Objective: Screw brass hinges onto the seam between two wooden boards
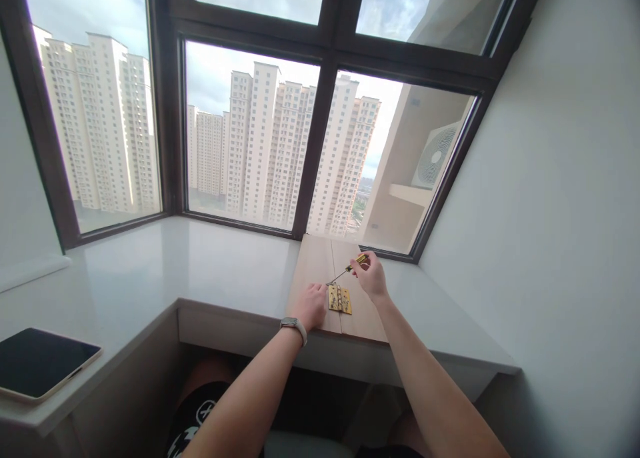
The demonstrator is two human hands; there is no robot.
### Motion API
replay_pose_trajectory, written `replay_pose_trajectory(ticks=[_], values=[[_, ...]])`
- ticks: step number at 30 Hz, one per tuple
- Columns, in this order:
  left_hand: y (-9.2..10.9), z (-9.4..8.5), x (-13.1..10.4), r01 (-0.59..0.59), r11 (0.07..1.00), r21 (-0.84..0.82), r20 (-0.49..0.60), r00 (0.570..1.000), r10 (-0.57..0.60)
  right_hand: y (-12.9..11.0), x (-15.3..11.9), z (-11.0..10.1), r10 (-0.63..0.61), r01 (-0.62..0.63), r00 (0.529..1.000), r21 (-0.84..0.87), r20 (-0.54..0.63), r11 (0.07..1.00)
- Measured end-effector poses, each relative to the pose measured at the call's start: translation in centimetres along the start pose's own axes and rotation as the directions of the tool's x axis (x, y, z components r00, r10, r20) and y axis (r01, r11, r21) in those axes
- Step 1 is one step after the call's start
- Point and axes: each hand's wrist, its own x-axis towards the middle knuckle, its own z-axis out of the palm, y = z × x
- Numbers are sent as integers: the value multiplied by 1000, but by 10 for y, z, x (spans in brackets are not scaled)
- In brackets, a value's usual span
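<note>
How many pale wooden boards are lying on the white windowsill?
2. The left board is partly covered by the left hand; the right board lies beside it, the golden metal hinge across their seam. Others underneath could be hidden.

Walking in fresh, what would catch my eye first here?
Probably the tall pale towers beyond the dark-framed window, filling much of the upper view. Then the shiny gold hinge on the pale wooden boards near the middle, with the left hand beside it and the right hand holding a yellow-handled screwdriver.
</note>
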Motion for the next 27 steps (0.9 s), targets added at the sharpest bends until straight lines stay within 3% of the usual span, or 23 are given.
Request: replay_pose_trajectory(ticks=[9, 27], values=[[2, -2, 0, 2, 1000, 16, 23, 1000, -3, -23, -28, -3, -176, 202, 977, -261, 117, 944], [7, -9, -2, 20, 999, -46, 33, 999, -18, -30, -36, -4, -141, 162, 985, -235, 101, 958]])
